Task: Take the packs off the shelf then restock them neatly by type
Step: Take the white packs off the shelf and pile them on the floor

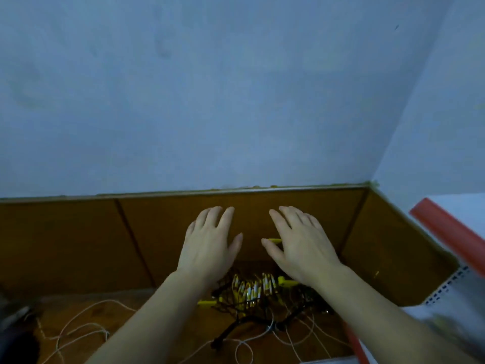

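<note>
My left hand (210,240) and my right hand (299,240) are stretched out side by side, palms down, fingers straight and spread, holding nothing. Below and between my wrists sits a dark wire basket (301,300) with yellow trim on the floor. Several yellow-and-white packs (252,287) lie inside it. A sliver of yellow (274,240) shows just under my right thumb. Neither hand touches the basket.
A brown wooden skirting panel (78,237) runs along the base of a pale blue wall (210,101). White cord (86,327) loops over the brown floor at lower left. A white shelf with a red edge (446,232) and a perforated upright stands at right.
</note>
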